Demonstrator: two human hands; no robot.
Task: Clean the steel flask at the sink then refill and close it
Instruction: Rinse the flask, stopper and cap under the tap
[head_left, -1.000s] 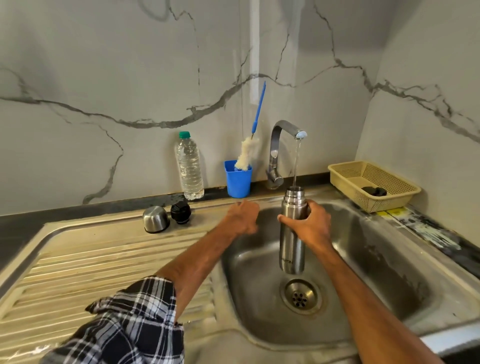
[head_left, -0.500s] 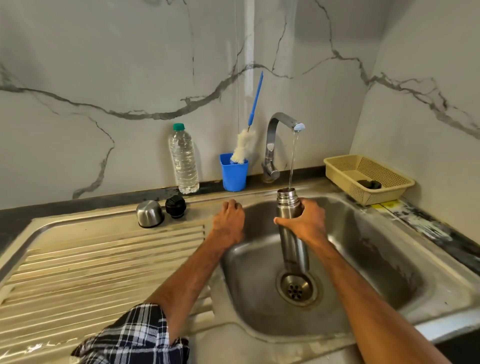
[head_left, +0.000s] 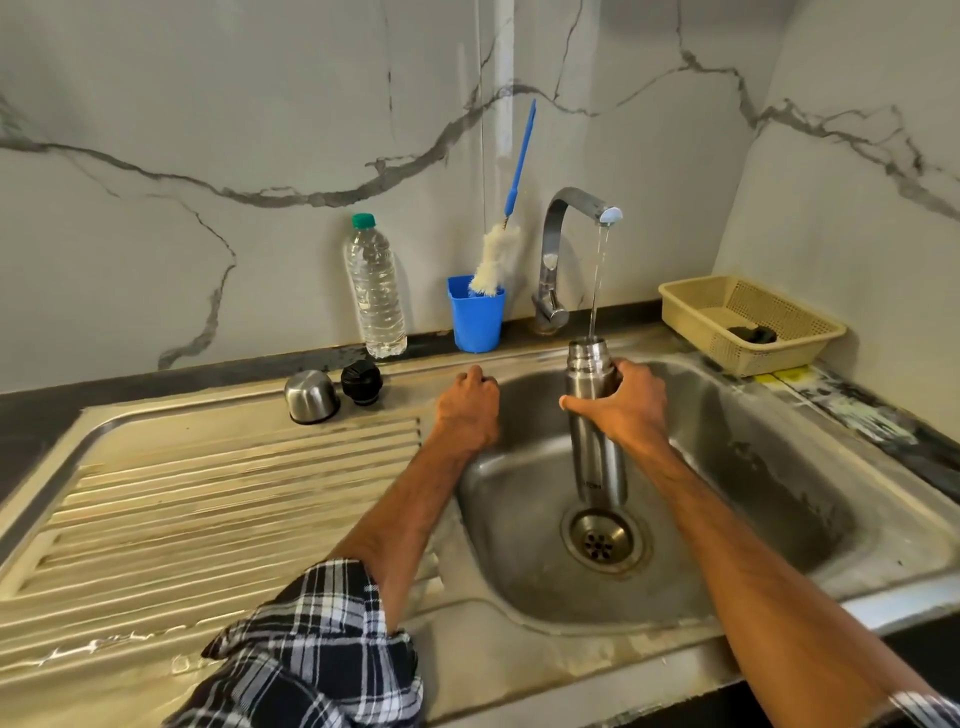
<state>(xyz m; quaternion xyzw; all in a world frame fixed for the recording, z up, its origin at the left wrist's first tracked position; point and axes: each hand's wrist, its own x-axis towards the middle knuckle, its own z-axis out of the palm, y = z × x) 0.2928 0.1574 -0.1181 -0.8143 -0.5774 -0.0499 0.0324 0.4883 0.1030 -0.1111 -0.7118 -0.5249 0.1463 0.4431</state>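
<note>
The right grip (head_left: 631, 410) is wrapped round the upper body of the steel flask (head_left: 597, 462) and holds it upright inside the sink (head_left: 779, 467), its base close to the drain (head_left: 602, 540). A thin stream of water (head_left: 597, 280) falls from the tap (head_left: 563, 213) into the flask's open mouth. The left grip (head_left: 467, 410) rests on the basin's left rim with its fingers curled; whether they hook the edge I cannot tell. The steel cap (head_left: 311, 396) and black stopper (head_left: 361, 382) sit side by side behind the drainboard (head_left: 208, 493).
</note>
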